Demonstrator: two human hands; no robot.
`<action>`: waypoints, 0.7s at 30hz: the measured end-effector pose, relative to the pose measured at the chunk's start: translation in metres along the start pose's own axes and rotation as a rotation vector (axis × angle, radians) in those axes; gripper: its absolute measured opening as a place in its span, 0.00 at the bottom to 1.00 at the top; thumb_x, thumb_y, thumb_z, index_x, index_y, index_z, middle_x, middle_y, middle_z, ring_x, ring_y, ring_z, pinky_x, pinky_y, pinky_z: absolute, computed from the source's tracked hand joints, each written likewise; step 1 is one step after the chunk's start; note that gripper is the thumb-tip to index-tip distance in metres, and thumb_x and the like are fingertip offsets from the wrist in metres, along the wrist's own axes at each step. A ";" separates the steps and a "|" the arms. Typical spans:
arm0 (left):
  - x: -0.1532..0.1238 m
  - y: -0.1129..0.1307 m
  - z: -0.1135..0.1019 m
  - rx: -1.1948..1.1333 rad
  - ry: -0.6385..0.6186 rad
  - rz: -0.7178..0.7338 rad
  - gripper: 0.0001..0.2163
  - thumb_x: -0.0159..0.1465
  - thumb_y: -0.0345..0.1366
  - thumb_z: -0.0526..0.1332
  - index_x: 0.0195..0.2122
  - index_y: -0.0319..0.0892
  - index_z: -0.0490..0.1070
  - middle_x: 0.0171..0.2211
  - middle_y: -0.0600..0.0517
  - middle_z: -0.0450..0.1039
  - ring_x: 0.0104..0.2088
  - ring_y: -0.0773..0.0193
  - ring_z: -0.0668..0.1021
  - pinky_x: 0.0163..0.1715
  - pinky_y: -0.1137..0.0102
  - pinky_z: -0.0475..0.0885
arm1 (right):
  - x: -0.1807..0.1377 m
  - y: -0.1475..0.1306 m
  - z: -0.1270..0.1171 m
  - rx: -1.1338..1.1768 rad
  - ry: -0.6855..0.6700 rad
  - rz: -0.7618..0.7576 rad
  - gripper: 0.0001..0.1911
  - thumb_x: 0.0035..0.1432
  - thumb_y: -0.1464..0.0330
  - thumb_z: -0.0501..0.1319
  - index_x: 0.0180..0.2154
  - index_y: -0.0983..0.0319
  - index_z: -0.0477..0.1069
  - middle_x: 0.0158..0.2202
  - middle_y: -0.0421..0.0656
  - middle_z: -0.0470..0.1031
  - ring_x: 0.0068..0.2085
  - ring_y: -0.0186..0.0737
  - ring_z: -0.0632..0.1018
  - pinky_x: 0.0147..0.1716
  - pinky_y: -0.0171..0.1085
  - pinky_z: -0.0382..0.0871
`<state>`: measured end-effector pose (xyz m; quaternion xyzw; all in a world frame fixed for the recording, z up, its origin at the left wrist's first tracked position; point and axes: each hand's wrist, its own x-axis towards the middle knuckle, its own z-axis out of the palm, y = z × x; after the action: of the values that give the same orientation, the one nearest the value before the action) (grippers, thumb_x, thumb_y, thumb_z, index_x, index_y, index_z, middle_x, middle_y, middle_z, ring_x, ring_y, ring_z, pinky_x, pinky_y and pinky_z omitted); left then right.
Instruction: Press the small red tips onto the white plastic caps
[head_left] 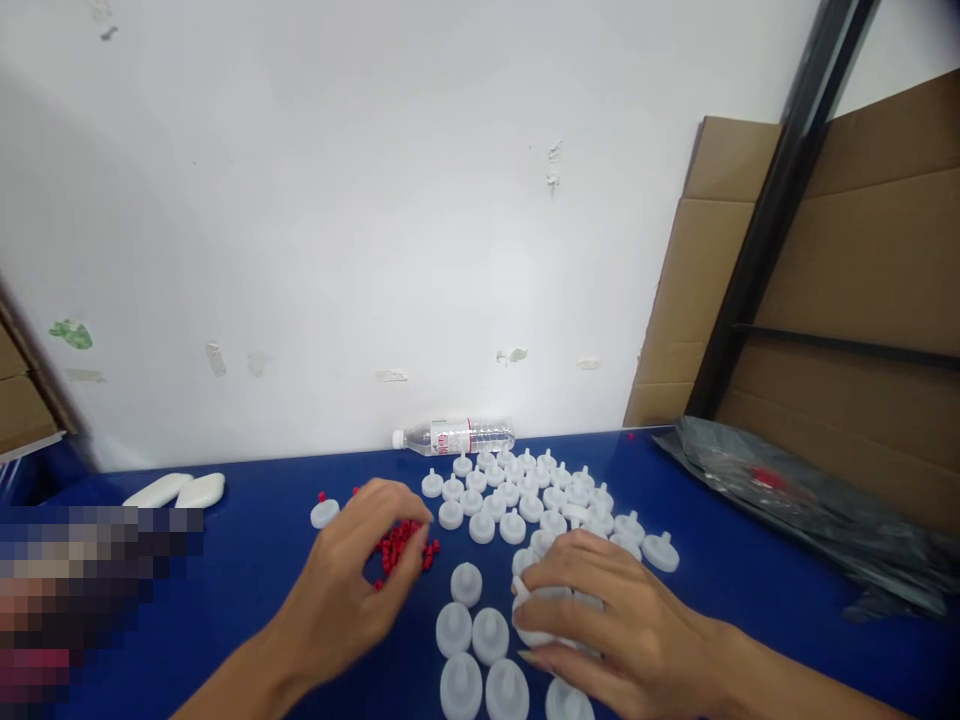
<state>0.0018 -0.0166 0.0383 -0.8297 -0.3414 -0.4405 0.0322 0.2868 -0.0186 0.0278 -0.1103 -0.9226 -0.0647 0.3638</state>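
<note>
Appeared, judging by the set of both hands, to be at a gathering step: at the left, reaching for small red pieces (394,552); at the right, gripping a white piece (535,618) with a short spout. Seemed to call next for a fine pinch on a single red piece, plus a steady hold on the white one with its spout clear of the fingers. Had the left hand (349,565) arched over the red heap, with only a narrow gap between thumb and forefinger; could not tell of anything pinched there. Saw red pieces under that arch, with a few just past the fingertips to the right. Had the right hand (622,620) curled round the white piece, with the spout tilted toward the left and much of the body hidden by fingers; could not make out anything else under the palm. Had more white pieces close by: a large cluster (510,495) beyond the right hand, mostly spouts up, and a smaller group (490,636) between the hands on the blue table (262,560). Noted also a clear bottle (450,437) lying on its side behind the cluster.
</note>
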 end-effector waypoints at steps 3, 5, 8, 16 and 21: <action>-0.003 0.024 0.013 -0.158 -0.024 0.010 0.08 0.69 0.24 0.58 0.44 0.43 0.71 0.39 0.50 0.76 0.43 0.62 0.77 0.44 0.67 0.75 | 0.001 -0.002 0.000 -0.015 -0.035 -0.055 0.08 0.71 0.71 0.58 0.47 0.65 0.74 0.42 0.49 0.80 0.39 0.40 0.80 0.42 0.40 0.72; -0.004 0.033 0.018 -0.215 -0.017 0.070 0.10 0.67 0.22 0.59 0.45 0.43 0.71 0.38 0.50 0.77 0.43 0.62 0.78 0.46 0.67 0.76 | 0.001 -0.002 0.002 -0.029 -0.058 -0.056 0.08 0.71 0.71 0.58 0.47 0.64 0.74 0.43 0.49 0.80 0.40 0.40 0.80 0.42 0.40 0.72; -0.005 0.038 0.023 -0.238 -0.017 0.133 0.11 0.66 0.21 0.60 0.45 0.42 0.73 0.37 0.49 0.78 0.42 0.62 0.79 0.46 0.68 0.78 | 0.000 -0.003 0.004 -0.019 -0.069 -0.049 0.08 0.71 0.71 0.58 0.48 0.64 0.74 0.44 0.48 0.80 0.41 0.40 0.80 0.42 0.41 0.72; -0.007 0.039 0.027 -0.201 -0.029 0.183 0.09 0.69 0.23 0.61 0.46 0.40 0.74 0.38 0.48 0.80 0.42 0.62 0.81 0.45 0.69 0.80 | 0.001 -0.003 0.003 -0.021 -0.081 -0.069 0.08 0.72 0.71 0.58 0.47 0.64 0.75 0.44 0.47 0.80 0.41 0.39 0.80 0.41 0.41 0.72; -0.008 0.036 0.028 -0.220 -0.015 0.226 0.06 0.71 0.25 0.60 0.46 0.39 0.75 0.37 0.50 0.82 0.43 0.65 0.81 0.46 0.74 0.78 | -0.001 -0.001 0.005 -0.007 -0.087 -0.056 0.09 0.70 0.74 0.59 0.49 0.64 0.75 0.46 0.48 0.80 0.43 0.41 0.80 0.42 0.42 0.72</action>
<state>0.0403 -0.0380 0.0240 -0.8646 -0.1958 -0.4626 -0.0123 0.2840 -0.0189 0.0240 -0.0885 -0.9400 -0.0729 0.3212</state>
